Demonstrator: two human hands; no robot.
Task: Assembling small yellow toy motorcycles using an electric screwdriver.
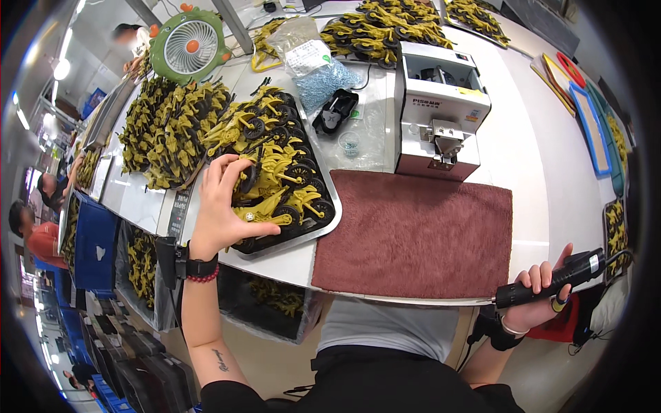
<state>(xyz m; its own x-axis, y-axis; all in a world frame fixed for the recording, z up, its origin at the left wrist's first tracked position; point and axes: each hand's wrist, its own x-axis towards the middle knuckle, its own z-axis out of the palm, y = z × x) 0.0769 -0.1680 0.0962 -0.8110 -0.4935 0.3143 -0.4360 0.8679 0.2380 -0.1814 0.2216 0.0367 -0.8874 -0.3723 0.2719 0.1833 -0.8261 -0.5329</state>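
My left hand (222,206) is over a dark tray (329,219) of yellow toy motorcycles (279,172) with black wheels. Its thumb and fingers are spread wide across the nearest toys, with the fingertips partly hidden among them; I see no firm grip on any one. At the right, my right hand (540,296) is wrapped round a black electric screwdriver (582,270), its tip pointing left over the table's front edge. Between the hands lies a reddish-brown cloth mat (413,237), with nothing on it.
A white screw-feeding machine (441,110) stands behind the mat. Left of it are a bag of small bluish screws (320,79), a black part (336,111) and a small clear cup (349,143). A green fan (191,47) stands behind heaped toys (169,131). Blue crates (103,244) are at the left.
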